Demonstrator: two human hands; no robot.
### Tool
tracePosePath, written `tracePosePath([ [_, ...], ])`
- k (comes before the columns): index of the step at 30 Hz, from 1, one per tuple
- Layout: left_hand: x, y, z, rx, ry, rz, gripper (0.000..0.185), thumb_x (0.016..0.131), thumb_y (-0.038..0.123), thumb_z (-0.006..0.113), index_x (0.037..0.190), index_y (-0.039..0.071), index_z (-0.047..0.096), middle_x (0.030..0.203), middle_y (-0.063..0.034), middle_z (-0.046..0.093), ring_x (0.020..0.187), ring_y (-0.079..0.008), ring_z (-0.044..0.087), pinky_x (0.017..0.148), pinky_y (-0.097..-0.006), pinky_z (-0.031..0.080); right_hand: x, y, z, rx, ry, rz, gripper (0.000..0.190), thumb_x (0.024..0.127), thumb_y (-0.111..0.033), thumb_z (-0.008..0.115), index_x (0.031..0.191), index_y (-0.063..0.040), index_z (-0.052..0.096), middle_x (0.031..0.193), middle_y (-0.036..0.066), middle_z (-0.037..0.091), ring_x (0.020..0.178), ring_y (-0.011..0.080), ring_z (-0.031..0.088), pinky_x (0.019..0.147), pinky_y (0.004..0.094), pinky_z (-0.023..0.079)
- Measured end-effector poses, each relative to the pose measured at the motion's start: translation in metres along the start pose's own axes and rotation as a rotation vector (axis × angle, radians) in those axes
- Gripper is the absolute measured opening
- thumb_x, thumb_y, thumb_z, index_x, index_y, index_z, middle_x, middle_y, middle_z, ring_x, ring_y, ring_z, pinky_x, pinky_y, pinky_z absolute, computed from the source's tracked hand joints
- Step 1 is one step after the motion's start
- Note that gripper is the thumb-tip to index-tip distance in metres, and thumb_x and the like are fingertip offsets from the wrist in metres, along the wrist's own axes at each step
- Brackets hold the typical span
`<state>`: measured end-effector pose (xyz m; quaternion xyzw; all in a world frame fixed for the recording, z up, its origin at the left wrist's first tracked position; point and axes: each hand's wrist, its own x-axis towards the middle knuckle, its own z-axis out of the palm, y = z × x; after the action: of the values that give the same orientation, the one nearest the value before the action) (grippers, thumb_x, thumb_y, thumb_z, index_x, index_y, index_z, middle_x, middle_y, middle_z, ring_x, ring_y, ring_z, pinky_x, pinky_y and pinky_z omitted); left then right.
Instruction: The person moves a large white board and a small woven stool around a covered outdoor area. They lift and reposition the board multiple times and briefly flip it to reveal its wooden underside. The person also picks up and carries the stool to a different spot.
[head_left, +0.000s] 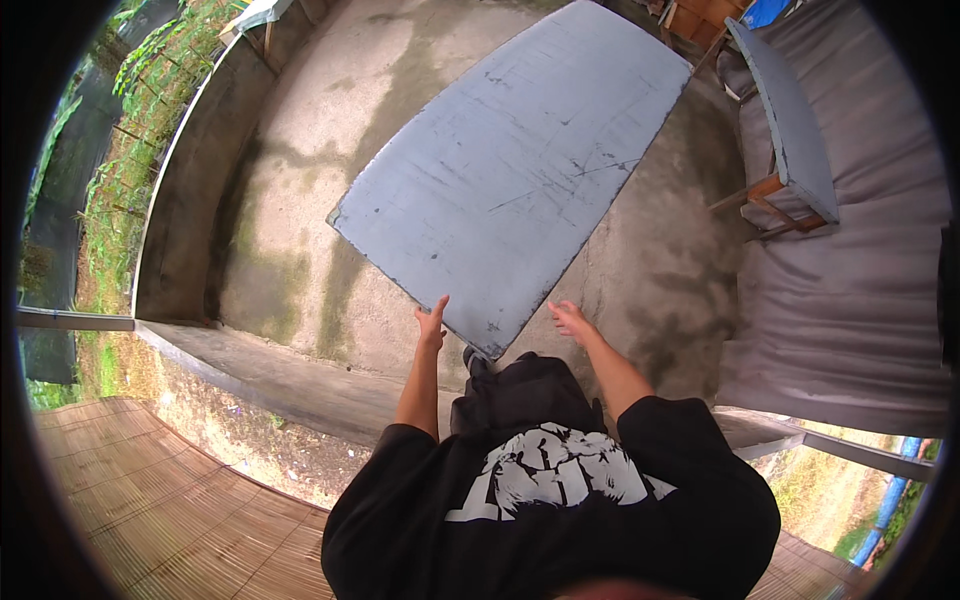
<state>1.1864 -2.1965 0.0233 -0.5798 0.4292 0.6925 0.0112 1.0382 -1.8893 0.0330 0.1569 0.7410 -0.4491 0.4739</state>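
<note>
A worn table (495, 172) with a pale blue-grey, scratched top stands before me, one corner pointing at my body. Beside its near left edge is my left hand (430, 325), fingers spread and one digit overlapping the top; whether it touches the edge I cannot tell. My right hand (571, 319) hovers just off the near right edge, with a gap between it and the table. Its fingers are loosely apart and hold nothing. The table's legs are hidden beneath the top.
Stained concrete floor (292, 225) surrounds the table. A low concrete wall (202, 202) runs along the left and continues behind me. At right, a second grey-topped table (795, 127) with wooden legs stands against a grey draped sheet (847, 315). A bamboo blind (180, 517) hangs lower left.
</note>
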Motion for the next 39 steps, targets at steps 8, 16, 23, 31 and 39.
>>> tracePosePath([
  [8, -0.016, -0.054, 0.037, -0.331, -0.069, 0.042, 0.100, 0.063, 0.048, 0.081, 0.133, -0.005, 0.032, 0.127, -0.0183, 0.047, 0.113, -0.0300, 0.050, 0.094, -0.0435, 0.043, 0.023, 0.007, 0.024, 0.387, -0.159, 0.181, 0.109, 0.064, -0.052, 0.080, 0.143, -0.011, 0.016, 0.142, 0.016, 0.027, 0.118, 0.0320, 0.042, 0.094, 0.0464, 0.039],
  [16, -0.028, -0.061, 0.038, -0.350, 0.127, 0.054, 0.088, 0.071, 0.052, 0.073, 0.126, -0.010, 0.044, 0.122, -0.0185, 0.053, 0.105, -0.0275, 0.057, 0.090, -0.0404, 0.048, 0.084, -0.058, -0.001, 0.761, -0.512, 0.280, 0.066, 0.066, -0.031, 0.084, 0.120, -0.010, 0.051, 0.122, 0.007, 0.055, 0.110, 0.0236, 0.053, 0.092, 0.0426, 0.046],
  [23, -0.080, -0.096, 0.086, -0.349, 0.046, -0.011, 0.094, 0.068, 0.058, 0.073, 0.126, -0.010, 0.044, 0.123, -0.0185, 0.053, 0.108, -0.0280, 0.056, 0.094, -0.0395, 0.045, 0.055, -0.052, -0.085, 0.548, -0.527, 0.168, 0.060, 0.071, -0.032, 0.080, 0.120, -0.009, 0.053, 0.117, 0.007, 0.059, 0.108, 0.0239, 0.054, 0.093, 0.0403, 0.046],
  [31, -0.162, -0.123, 0.205, -0.313, 0.205, -0.069, 0.093, 0.056, 0.064, 0.078, 0.113, -0.008, 0.057, 0.106, -0.0132, 0.062, 0.092, -0.0248, 0.062, 0.076, -0.0374, 0.050, 0.100, -0.021, -0.190, 0.339, -0.370, 0.055, 0.064, 0.077, -0.041, 0.073, 0.123, -0.003, 0.051, 0.122, 0.011, 0.057, 0.106, 0.0242, 0.058, 0.091, 0.0395, 0.049],
  [39, -0.206, -0.150, 0.318, -0.363, 0.065, -0.086, 0.097, 0.058, 0.066, 0.074, 0.122, -0.003, 0.051, 0.119, -0.0144, 0.056, 0.108, -0.0270, 0.054, 0.090, -0.0441, 0.043, 0.143, -0.028, -0.317, 0.146, -0.246, -0.068, 0.079, 0.076, -0.047, 0.072, 0.128, 0.004, 0.042, 0.126, 0.014, 0.053, 0.108, 0.0254, 0.057, 0.092, 0.0393, 0.048],
])
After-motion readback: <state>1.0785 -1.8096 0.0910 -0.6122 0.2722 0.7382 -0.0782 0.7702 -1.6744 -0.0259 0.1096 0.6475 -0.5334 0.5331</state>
